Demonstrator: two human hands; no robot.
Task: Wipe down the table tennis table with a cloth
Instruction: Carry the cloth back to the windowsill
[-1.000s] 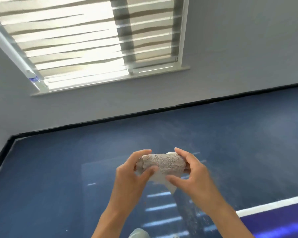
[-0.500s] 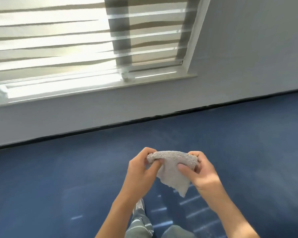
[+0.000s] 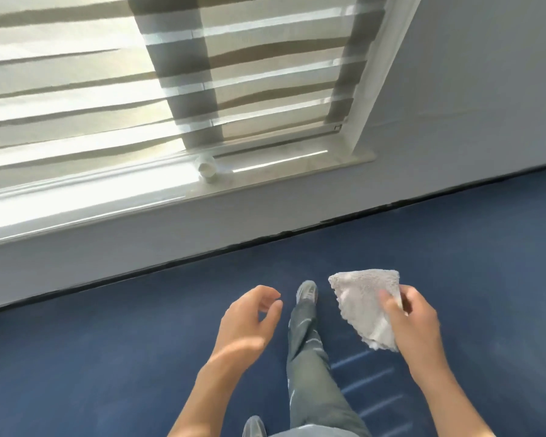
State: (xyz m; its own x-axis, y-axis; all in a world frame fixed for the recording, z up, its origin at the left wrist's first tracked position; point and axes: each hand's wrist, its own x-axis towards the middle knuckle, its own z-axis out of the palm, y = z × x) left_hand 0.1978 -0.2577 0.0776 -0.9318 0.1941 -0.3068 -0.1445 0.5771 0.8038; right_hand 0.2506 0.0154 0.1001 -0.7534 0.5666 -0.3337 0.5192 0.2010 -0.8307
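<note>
Left hand [image 3: 249,320] let go, now loosely open, empty; right hand [image 3: 416,326] alone pinches folded grey fluffy cloth [image 3: 363,298] near right, probably readied for one-handed wiping.

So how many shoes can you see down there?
2. The front shoe is stepped forward on the blue floor, between the left hand and the cloth; the rear shoe is at the picture's bottom edge, partly cut off.

So the right hand [image 3: 418,326] pinches a folded grey cloth [image 3: 364,298], the left hand [image 3: 246,320] hangs loose nearby, blue floor [image 3: 108,357] underneath, one shoe [image 3: 307,291] between them.
</note>
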